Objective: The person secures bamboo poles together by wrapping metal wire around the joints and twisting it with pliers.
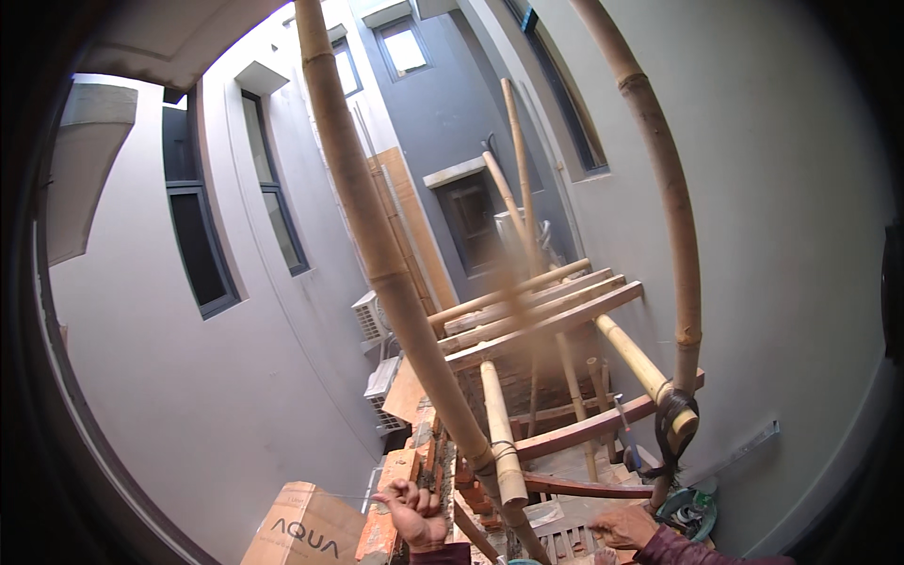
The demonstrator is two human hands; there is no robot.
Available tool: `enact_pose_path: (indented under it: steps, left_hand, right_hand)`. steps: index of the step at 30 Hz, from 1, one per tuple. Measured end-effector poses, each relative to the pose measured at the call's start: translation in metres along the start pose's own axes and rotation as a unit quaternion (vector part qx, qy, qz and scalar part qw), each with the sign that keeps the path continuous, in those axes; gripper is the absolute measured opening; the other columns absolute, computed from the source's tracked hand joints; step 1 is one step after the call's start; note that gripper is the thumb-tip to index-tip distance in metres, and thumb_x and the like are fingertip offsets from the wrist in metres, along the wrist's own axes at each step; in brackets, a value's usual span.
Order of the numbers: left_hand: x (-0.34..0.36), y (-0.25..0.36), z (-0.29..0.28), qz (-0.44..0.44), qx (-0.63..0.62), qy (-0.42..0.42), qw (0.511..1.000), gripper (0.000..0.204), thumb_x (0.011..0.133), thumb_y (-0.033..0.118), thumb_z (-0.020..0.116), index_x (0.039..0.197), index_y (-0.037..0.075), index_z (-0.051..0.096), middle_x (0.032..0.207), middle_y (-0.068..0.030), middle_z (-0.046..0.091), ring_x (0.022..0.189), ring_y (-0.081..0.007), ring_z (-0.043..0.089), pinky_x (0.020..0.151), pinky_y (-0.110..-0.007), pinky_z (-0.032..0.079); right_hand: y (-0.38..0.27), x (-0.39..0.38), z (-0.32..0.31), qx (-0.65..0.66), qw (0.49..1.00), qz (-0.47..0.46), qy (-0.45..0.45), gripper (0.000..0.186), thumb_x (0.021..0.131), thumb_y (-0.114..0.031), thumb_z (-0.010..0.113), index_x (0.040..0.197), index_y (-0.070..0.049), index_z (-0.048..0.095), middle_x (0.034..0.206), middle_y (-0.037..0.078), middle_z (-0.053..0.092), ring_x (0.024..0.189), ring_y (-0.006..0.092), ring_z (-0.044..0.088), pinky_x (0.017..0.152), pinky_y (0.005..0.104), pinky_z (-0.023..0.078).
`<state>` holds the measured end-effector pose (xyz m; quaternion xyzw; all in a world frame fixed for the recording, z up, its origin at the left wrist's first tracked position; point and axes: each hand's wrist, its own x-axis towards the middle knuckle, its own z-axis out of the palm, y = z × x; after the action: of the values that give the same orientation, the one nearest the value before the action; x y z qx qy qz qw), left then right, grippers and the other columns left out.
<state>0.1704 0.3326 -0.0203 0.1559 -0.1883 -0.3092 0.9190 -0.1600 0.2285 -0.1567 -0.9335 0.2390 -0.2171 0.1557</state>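
Note:
Low in the view, my left hand has curled fingers around what looks like a thin wire, beside a brick wall edge and a cardboard box. My right hand is lower right, fingers bent; anything inside them is hidden. It is near a slatted wooden surface and a green bucket. A short bamboo crosspiece is lashed to a tall bamboo pole above my hands. A blue-handled tool hangs beside black lashing on the right.
A scaffold of bamboo and timber beams spans the narrow yard, with another tall pole at the right. Air-conditioner units sit on the left wall; a plain grey wall bounds the right. A blurred patch obscures the centre.

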Motion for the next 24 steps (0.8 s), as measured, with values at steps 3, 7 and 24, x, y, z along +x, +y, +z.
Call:
enact_pose_path:
  steps: [3,7,24]
  left_hand:
    - [0.018,0.013,-0.033,-0.061,-0.114,-0.066,0.989,0.047,0.098,0.056,0.03,0.081,0.013,0.039,0.055,0.0061,0.019,0.041,-0.0047,0.012,0.035,-0.021,0.013]
    - [0.013,0.032,-0.035,-0.084,-0.246,-0.133,0.956,0.044,0.1,0.053,0.028,0.079,0.014,0.034,0.055,0.0064,0.018,0.041,-0.0042,0.01,0.035,-0.022,0.012]
    - [0.003,0.025,-0.007,-0.042,-0.006,-0.2,0.979,0.042,0.103,0.046,0.025,0.079,0.012,0.033,0.058,0.0026,0.023,0.043,-0.0064,0.014,0.039,-0.023,0.016]
  right_hand:
    - [0.029,-0.014,0.019,0.353,0.922,-0.052,-0.148,0.023,0.089,-0.022,0.058,0.108,-0.009,0.066,0.101,0.012,0.068,0.092,0.0209,0.065,0.076,0.0313,0.05]
    - [0.006,-0.015,-0.008,0.552,0.826,0.092,-0.074,0.024,0.091,-0.025,0.059,0.104,-0.006,0.064,0.098,0.012,0.068,0.094,0.0207,0.065,0.077,0.0308,0.049]
    - [-0.011,0.002,-0.033,0.21,0.943,0.136,0.22,0.013,0.089,-0.013,0.06,0.096,-0.003,0.063,0.088,0.01,0.065,0.073,0.0206,0.064,0.065,0.032,0.05]
